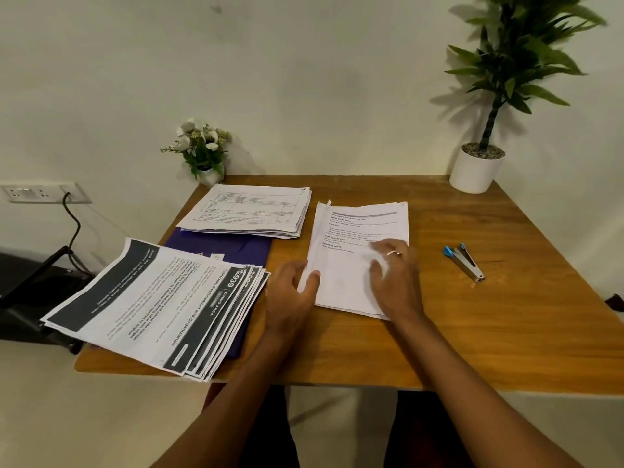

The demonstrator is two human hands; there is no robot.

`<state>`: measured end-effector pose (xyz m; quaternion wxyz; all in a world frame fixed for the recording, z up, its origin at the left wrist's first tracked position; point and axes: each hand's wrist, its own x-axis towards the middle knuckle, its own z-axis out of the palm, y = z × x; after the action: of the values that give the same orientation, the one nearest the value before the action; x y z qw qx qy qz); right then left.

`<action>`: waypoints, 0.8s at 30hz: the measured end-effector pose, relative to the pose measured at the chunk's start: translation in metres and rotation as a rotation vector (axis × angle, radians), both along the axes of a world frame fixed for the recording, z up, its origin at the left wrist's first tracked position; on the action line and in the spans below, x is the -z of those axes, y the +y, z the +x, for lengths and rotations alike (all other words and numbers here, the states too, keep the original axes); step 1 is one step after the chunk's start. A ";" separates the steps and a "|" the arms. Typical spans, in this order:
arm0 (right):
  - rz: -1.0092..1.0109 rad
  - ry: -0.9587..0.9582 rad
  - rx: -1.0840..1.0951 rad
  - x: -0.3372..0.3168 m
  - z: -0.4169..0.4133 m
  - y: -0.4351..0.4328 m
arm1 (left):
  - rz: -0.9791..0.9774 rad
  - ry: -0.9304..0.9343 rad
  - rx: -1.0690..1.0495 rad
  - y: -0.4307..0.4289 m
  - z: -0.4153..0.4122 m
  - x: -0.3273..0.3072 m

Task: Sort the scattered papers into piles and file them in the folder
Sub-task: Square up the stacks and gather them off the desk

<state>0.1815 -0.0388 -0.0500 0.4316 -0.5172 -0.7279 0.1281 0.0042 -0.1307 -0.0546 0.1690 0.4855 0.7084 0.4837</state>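
Three paper piles lie on the wooden table (pixel 472 332). A fanned pile with dark header bands (pixel 162 305) overhangs the front left edge. A pile of table-printed sheets (pixel 250 211) sits at the back, on top of a purple folder (pixel 233 251) that lies under both left piles. A white text pile (pixel 354 244) lies mid-table. My left hand (pixel 293 295) touches that pile's near left edge with its thumb. My right hand (pixel 395 268), a ring on one finger, rests with spread fingers on the pile's lower right part.
A blue and metal stapler (pixel 465 261) lies to the right of the white pile. A small flower pot (pixel 202 153) stands at the back left corner, a tall plant in a white pot (pixel 476 167) at the back right. A black chair (pixel 30 292) and a wall socket (pixel 40 192) are left of the table.
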 end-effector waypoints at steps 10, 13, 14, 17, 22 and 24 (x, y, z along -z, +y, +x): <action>0.001 -0.149 -0.335 0.025 -0.029 -0.047 | -0.211 0.421 0.183 -0.021 -0.141 -0.068; -0.014 -0.188 -0.331 0.027 -0.030 -0.046 | -0.666 0.716 0.287 -0.012 -0.196 -0.067; -0.012 -0.195 -0.329 0.028 -0.031 -0.046 | -0.776 0.778 0.329 -0.008 -0.205 -0.063; -0.015 -0.193 -0.316 0.026 -0.031 -0.047 | -0.945 0.893 0.415 0.004 -0.216 -0.053; -0.024 -0.205 -0.285 0.026 -0.030 -0.051 | -0.986 1.096 0.461 0.024 -0.214 -0.056; -0.023 -0.204 -0.280 0.026 -0.030 -0.051 | -0.983 1.122 0.462 0.028 -0.212 -0.059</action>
<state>0.1511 -0.0897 -0.0760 0.3272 -0.4259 -0.8315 0.1421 -0.2076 -0.1028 0.0046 0.0779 0.6622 0.7018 -0.2508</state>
